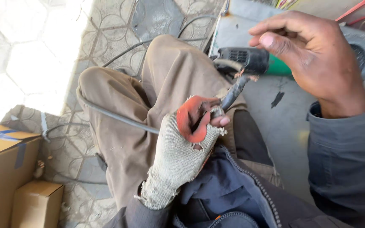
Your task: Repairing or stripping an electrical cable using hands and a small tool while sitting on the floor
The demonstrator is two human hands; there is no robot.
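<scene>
The left hand point(186, 143), in a frayed knitted glove with a red rubber patch, had its fingers point(218, 120) pinched together on the black cable point(232, 93), one bare fingertip poking through the torn cloth. Just above those fingers the cable's sheath was split, with bare copper showing where it entered the tail of the power tool point(250, 61). The tool, black at the rear and green further along, lay just beyond the gloved fingertips on a grey slab point(284, 122). The right hand point(313, 55), bare, hovered over the tool's body with its fingers loosely curled and slightly apart; whether they touched the tool could not be told. From the left fingers the cable ran away across the person's lap, over the khaki trousers point(148, 105), and looped down to the ground. A small black scrap point(277, 99) lay on the slab between the two hands. Below the gloved wrist sat the open zip of a dark blue jacket point(229, 190). Well away from the fingers, at the far side, two cardboard boxes point(9, 169) stood on a pavement point(106, 25) of patterned hexagonal tiles, half of it in bright sunlight. Coloured wires point(355, 10) showed beyond the right hand's knuckles.
</scene>
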